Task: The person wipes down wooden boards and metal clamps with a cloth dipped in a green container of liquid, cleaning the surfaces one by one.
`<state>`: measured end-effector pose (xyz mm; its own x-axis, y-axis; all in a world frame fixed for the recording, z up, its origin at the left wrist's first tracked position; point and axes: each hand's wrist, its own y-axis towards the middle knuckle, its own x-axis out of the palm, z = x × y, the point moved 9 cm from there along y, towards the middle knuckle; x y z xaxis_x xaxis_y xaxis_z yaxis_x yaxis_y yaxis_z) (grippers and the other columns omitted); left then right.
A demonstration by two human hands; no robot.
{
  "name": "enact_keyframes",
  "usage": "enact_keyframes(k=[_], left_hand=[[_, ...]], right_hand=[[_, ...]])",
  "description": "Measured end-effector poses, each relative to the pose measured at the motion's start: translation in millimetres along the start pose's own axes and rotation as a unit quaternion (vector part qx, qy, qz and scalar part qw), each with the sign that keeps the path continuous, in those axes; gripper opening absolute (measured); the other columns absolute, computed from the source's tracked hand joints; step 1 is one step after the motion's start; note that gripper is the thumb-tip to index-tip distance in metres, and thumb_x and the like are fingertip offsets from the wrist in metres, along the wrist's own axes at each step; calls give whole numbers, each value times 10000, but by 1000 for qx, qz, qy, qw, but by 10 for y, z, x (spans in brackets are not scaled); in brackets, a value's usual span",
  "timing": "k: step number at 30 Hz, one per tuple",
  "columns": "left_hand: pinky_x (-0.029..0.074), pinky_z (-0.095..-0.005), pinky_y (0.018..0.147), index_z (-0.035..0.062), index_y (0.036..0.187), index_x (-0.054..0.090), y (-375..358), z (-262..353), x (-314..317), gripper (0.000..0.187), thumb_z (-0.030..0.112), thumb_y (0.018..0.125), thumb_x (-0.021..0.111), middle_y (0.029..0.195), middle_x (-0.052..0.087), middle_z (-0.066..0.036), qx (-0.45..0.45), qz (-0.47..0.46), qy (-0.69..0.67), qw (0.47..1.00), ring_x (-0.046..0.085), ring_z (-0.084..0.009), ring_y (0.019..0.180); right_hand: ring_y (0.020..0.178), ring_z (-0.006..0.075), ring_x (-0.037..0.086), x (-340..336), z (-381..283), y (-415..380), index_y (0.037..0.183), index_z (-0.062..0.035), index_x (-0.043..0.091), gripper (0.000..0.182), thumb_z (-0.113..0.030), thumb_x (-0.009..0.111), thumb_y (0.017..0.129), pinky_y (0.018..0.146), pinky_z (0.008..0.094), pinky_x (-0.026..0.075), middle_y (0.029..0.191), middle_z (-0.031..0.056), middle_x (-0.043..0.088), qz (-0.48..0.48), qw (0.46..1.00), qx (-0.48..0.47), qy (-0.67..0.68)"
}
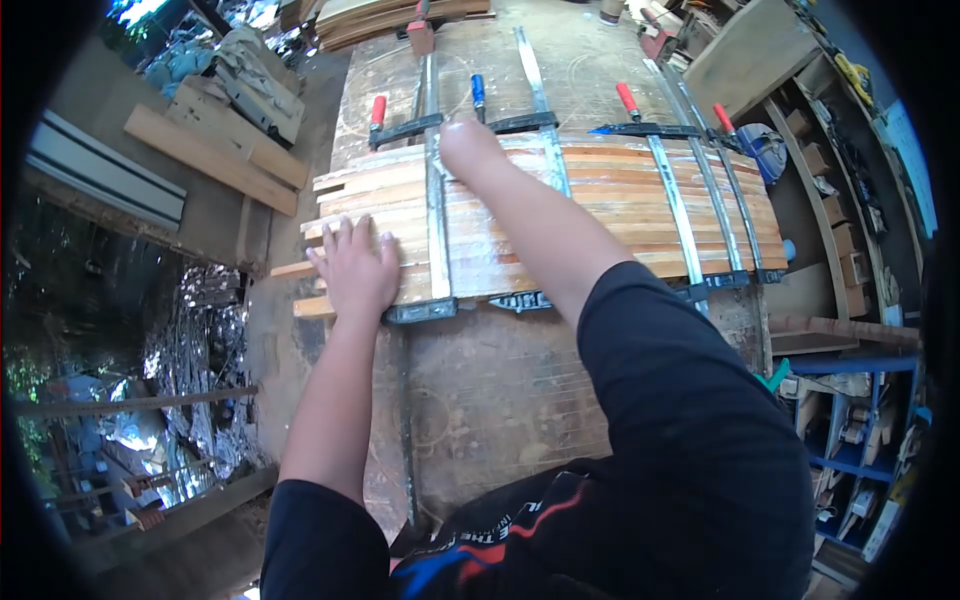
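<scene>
My left hand (358, 268) lies flat with fingers spread on the left end of a panel of narrow wooden strips (620, 208). Toward the panel's far edge, my right hand (470, 148) is closed beside a steel bar clamp (436, 215); I cannot tell what is in its fingers. Just beyond that hand stands a blue clamp handle (477, 92), and a red clamp handle (378, 110) is to its left. More bar clamps cross the panel to the right, including one with a red handle (627, 100). Whitish smears mark the strips near my right arm.
The panel rests on a worn wooden workbench (510, 400). Stacked boards (390, 22) lie at its far end. Loose planks (215, 160) are on the left. Along the right side are shelves (835, 210) and a blue compartment rack (860, 460) with assorted pieces.
</scene>
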<state>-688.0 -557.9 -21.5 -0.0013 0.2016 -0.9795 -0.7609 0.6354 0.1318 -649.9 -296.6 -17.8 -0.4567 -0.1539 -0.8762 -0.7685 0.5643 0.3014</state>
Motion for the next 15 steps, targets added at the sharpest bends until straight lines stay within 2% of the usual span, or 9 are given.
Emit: enact_keyframes(k=[2,3,5,7,8,9,11,13,15], left_hand=[[39,-602,1271,142,1497,535,-47,24,20,577,452,1013,485,1621,412,-155,-6,-10,-10,1000,225,-364,1566],[33,-601,1272,135,1504,526,-45,36,0,589,453,1010,482,1626,402,-160,-8,-17,-14,1000,218,-366,1568],[28,-604,1271,126,1514,513,-30,53,-59,605,451,1005,486,1633,388,-168,-6,-23,-11,1000,211,-372,1570],[34,-607,1269,122,1511,516,-14,40,-62,605,451,1004,489,1629,394,-171,-3,0,-18,1000,213,-372,1569],[37,-608,1269,120,1510,517,-19,35,-28,605,450,1004,491,1627,396,-173,0,3,-20,1000,214,-372,1569],[43,-609,1268,119,1507,520,-24,25,-13,602,450,1004,495,1622,404,-173,0,9,-24,1000,225,-374,1565],[46,-608,1268,122,1509,516,-29,14,-20,600,448,1005,495,1621,407,-170,9,16,-17,1000,230,-375,1563],[50,-606,1269,128,1507,518,-43,31,-24,590,441,1007,497,1617,415,-163,5,14,-8,1000,245,-379,1556],[55,-605,1269,128,1503,522,-65,47,-13,588,440,1005,501,1611,423,-162,1,6,-12,1000,250,-379,1554]], right_hand=[[1029,422,687,-61,-96,-132,1034,12,732,271,-123,515,945,904,489,569,1090,257,685,30,998,-31,-44],[1029,429,688,-104,-47,-261,1032,28,726,275,-121,513,942,919,504,561,1105,265,688,29,998,35,42],[1017,433,690,-12,-165,-700,1043,18,725,276,-117,503,950,915,518,560,1106,267,691,-95,983,99,125],[983,407,698,-251,-622,-1319,1002,41,718,247,-94,530,914,842,490,592,1062,286,680,-178,982,-31,57],[948,389,697,-322,-718,-1616,983,45,716,231,-91,550,897,813,473,601,1028,279,670,-138,985,-90,43],[946,376,692,-453,-802,-1858,998,44,705,221,-90,553,909,802,466,605,1010,254,659,-140,976,-163,21],[971,365,691,-629,-583,-1786,1015,46,695,217,-89,556,916,803,461,605,1031,239,659,-150,983,-98,30],[992,351,694,-584,-17,-1437,1040,36,685,214,-98,558,932,810,454,604,1040,211,668,-141,989,-43,-8],[994,339,706,-589,606,-891,1050,14,697,210,-111,563,948,814,442,604,1036,180,694,-75,991,-28,-110]])
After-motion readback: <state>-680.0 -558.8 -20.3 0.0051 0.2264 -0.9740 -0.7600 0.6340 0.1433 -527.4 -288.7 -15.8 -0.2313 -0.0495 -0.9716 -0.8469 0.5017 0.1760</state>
